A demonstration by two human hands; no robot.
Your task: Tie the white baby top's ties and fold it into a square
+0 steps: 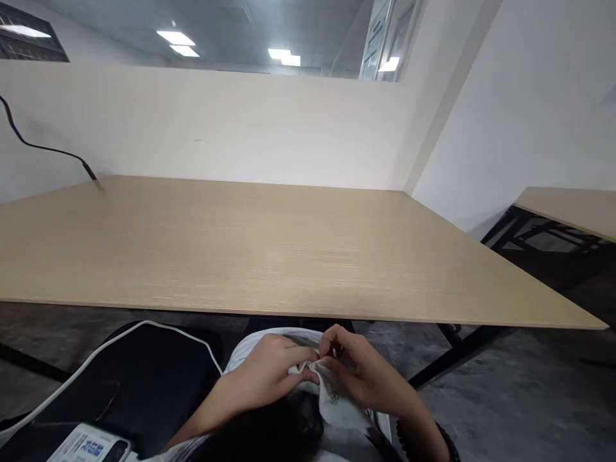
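Note:
Over my lap, my left hand (276, 366) pinches the edge of a pale cloth piece (337, 401) between thumb and fingers. My right hand (359, 369) meets it fingertip to fingertip, its fingers curled and pinching the same edge. The cloth hangs below both hands and carries a small green print; its exact kind I cannot make out. Whether something small sits between the right fingertips is hidden. Dark hair (269, 430) covers part of the view below my left hand. A dark beaded bracelet (447, 443) circles my right wrist.
A light wood table (289, 250) stretches before me, its front edge just beyond my hands. On my left, a white device with a label (89, 444) lies on a black chair seat (158, 378), near a white cable (103, 346). A black cable (52, 149) reaches the table's back left.

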